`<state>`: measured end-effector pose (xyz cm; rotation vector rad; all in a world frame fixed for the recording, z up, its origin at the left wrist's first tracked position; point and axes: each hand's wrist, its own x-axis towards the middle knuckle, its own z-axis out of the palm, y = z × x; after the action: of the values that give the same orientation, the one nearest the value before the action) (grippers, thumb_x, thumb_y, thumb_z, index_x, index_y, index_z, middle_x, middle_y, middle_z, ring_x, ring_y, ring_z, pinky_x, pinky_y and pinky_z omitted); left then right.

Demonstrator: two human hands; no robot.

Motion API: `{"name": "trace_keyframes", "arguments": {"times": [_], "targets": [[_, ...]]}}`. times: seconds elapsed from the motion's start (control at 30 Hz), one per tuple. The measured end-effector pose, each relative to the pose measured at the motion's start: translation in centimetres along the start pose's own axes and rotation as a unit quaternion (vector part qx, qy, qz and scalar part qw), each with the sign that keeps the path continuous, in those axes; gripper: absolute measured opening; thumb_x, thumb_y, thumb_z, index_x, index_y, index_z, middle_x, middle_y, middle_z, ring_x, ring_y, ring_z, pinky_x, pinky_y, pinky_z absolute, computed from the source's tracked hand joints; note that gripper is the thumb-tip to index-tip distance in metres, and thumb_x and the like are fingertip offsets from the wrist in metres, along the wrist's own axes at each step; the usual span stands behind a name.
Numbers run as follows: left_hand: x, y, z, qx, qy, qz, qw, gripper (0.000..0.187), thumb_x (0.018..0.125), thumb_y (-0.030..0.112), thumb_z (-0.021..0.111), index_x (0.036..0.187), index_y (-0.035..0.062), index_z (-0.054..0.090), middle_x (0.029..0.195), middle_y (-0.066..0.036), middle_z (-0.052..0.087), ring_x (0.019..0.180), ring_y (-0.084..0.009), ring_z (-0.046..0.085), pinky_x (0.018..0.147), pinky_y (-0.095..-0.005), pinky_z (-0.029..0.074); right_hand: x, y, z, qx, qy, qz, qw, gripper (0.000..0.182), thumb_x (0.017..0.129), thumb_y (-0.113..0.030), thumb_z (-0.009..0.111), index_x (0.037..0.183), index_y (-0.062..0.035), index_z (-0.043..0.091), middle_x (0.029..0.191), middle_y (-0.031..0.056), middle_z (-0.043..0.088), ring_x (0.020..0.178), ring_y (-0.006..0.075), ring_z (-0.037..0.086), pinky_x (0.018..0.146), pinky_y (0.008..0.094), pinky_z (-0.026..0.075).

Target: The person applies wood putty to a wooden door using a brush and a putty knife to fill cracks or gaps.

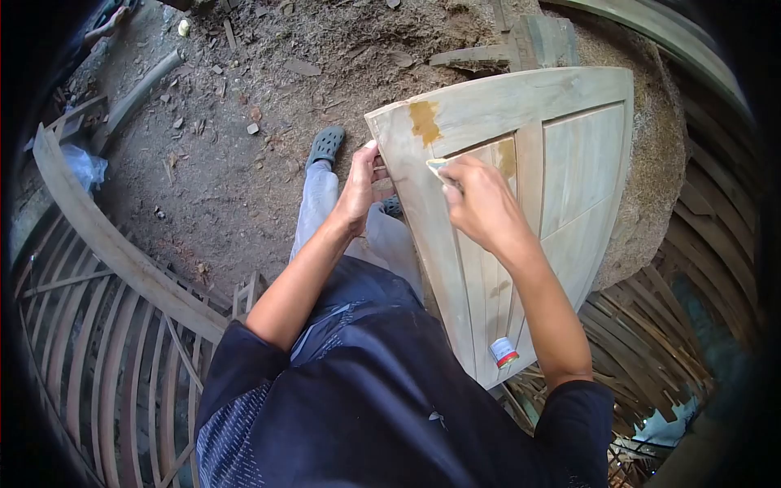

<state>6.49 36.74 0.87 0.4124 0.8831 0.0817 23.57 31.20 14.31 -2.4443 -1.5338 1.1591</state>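
A pale wooden panel door (pixel 533 167) lies tilted in front of me. My left hand (pixel 360 183) grips its left edge, thumb near the top and fingers curled behind. In my right hand (pixel 484 199) is a small flat scraper (pixel 437 165), its pale tip touching the wood by the corner of a recessed panel. Most of the scraper is hidden by my fingers. A yellow-brown patch of filler (pixel 424 122) marks the frame just above it, and a fainter smear (pixel 508 157) shows on the inner panel. A small white and red can (pixel 503 352) rests on the door's lower part.
Curved wooden slats (pixel 106 350) stand at the left beneath a long curved board (pixel 122 236). More stacked slats (pixel 651 350) fill the right side. Wood offcuts (pixel 521 49) lie on the sawdust-covered ground (pixel 244 163). Part of another person's arm (pixel 106 28) shows at top left.
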Motion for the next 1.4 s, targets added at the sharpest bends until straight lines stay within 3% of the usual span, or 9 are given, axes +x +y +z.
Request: {"name": "trace_keyframes", "arguments": {"times": [0.13, 0.3, 0.43, 0.63, 0.7, 0.9, 1.0, 1.3, 1.4], "targets": [[0.2, -0.3, 0.0, -0.002, 0.006, -0.002, 1.0, 0.083, 0.096, 0.069, 0.032, 0.147, 0.0054, 0.046, 0.141, -0.012, 0.052, 0.127, -0.0265, 0.051, 0.111, -0.0557, 0.038, -0.3, 2.0, 3.8, 0.039, 0.129, -0.033, 0.99, 0.024, 0.086, 0.002, 0.063, 0.108, 0.005, 0.071, 0.107, 0.0213, 0.068, 0.098, 0.0406, 0.068, 0.088, 0.0466, 0.054], [-0.2, -0.2, -0.1, 0.008, 0.003, -0.01, 1.0, 0.083, 0.096, 0.069, 0.031, 0.147, 0.0052, 0.046, 0.14, -0.012, 0.053, 0.127, -0.0266, 0.051, 0.111, -0.0567, 0.038, -1.6, 0.0, 0.9, -0.029, -0.024, 0.018, 0.999, 0.027, 0.084, 0.001, 0.065, 0.11, 0.0034, 0.071, 0.105, 0.0207, 0.068, 0.097, 0.0403, 0.068, 0.088, 0.0459, 0.054], [0.2, -0.1, 0.1, 0.009, 0.009, -0.007, 1.0, 0.082, 0.096, 0.069, 0.031, 0.146, 0.0051, 0.047, 0.139, -0.013, 0.053, 0.125, -0.0261, 0.052, 0.11, -0.0572, 0.038, 1.9, 0.8, 4.2, 0.039, 0.152, 0.074, 0.985, 0.02, 0.083, 0.0, 0.063, 0.1, 0.0038, 0.072, 0.099, 0.0235, 0.068, 0.094, 0.0426, 0.068, 0.086, 0.0495, 0.055], [-0.2, 0.3, 0.2, -0.007, -0.003, 0.003, 1.0, 0.08, 0.097, 0.067, 0.033, 0.145, 0.0057, 0.048, 0.139, -0.013, 0.054, 0.125, -0.026, 0.052, 0.11, -0.0569, 0.039, -1.0, -0.5, 3.2, 0.028, 0.035, 0.003, 0.999, 0.021, 0.083, 0.001, 0.062, 0.102, 0.0055, 0.071, 0.103, 0.0232, 0.068, 0.096, 0.0397, 0.068, 0.089, 0.0463, 0.055], [0.0, -0.1, 0.1, -0.009, 0.005, 0.0, 1.0, 0.08, 0.097, 0.068, 0.033, 0.145, 0.0056, 0.048, 0.14, -0.012, 0.054, 0.125, -0.0259, 0.052, 0.109, -0.0572, 0.039, -1.2, 0.7, 3.8, 0.056, 0.169, -0.005, 0.984, 0.024, 0.083, 0.003, 0.062, 0.105, 0.0059, 0.071, 0.104, 0.0208, 0.069, 0.098, 0.0402, 0.068, 0.089, 0.0463, 0.055], [-0.2, -0.7, 0.3, -0.001, 0.022, 0.023, 0.999, 0.081, 0.096, 0.068, 0.034, 0.145, 0.0058, 0.048, 0.141, -0.013, 0.054, 0.126, -0.0257, 0.052, 0.11, -0.0591, 0.038, -2.6, 0.3, 3.6, 0.031, 0.01, 0.056, 0.998, 0.024, 0.084, 0.001, 0.065, 0.107, 0.0029, 0.071, 0.11, 0.0206, 0.069, 0.098, 0.0391, 0.068, 0.088, 0.0441, 0.055], [0.2, -1.1, 0.0, 0.003, 0.014, 0.026, 1.0, 0.082, 0.096, 0.069, 0.033, 0.146, 0.0052, 0.046, 0.14, -0.013, 0.055, 0.126, -0.026, 0.052, 0.11, -0.0604, 0.037, 0.2, 0.4, 2.5, 0.05, 0.179, 0.043, 0.982, 0.025, 0.084, -0.001, 0.065, 0.108, 0.0047, 0.07, 0.109, 0.0244, 0.068, 0.101, 0.0421, 0.067, 0.091, 0.045, 0.054], [0.0, -0.8, -0.3, -0.003, -0.01, 0.032, 0.999, 0.083, 0.096, 0.069, 0.033, 0.147, 0.0051, 0.046, 0.14, -0.012, 0.055, 0.127, -0.0262, 0.052, 0.11, -0.061, 0.036, -0.7, 0.0, 4.6, 0.047, 0.158, 0.01, 0.986, 0.027, 0.085, 0.003, 0.061, 0.11, 0.0062, 0.069, 0.112, 0.0271, 0.067, 0.105, 0.0435, 0.066, 0.093, 0.0448, 0.054], [0.8, -1.0, -0.4, 0.003, 0.004, 0.015, 1.0, 0.084, 0.096, 0.069, 0.033, 0.148, 0.0048, 0.045, 0.141, -0.013, 0.054, 0.128, -0.027, 0.052, 0.111, -0.0601, 0.036, -1.7, -0.9, 5.4, 0.023, -0.01, 0.052, 0.998, 0.029, 0.085, 0.002, 0.063, 0.114, 0.0053, 0.067, 0.117, 0.0259, 0.067, 0.109, 0.0416, 0.066, 0.094, 0.0455, 0.053]]}}
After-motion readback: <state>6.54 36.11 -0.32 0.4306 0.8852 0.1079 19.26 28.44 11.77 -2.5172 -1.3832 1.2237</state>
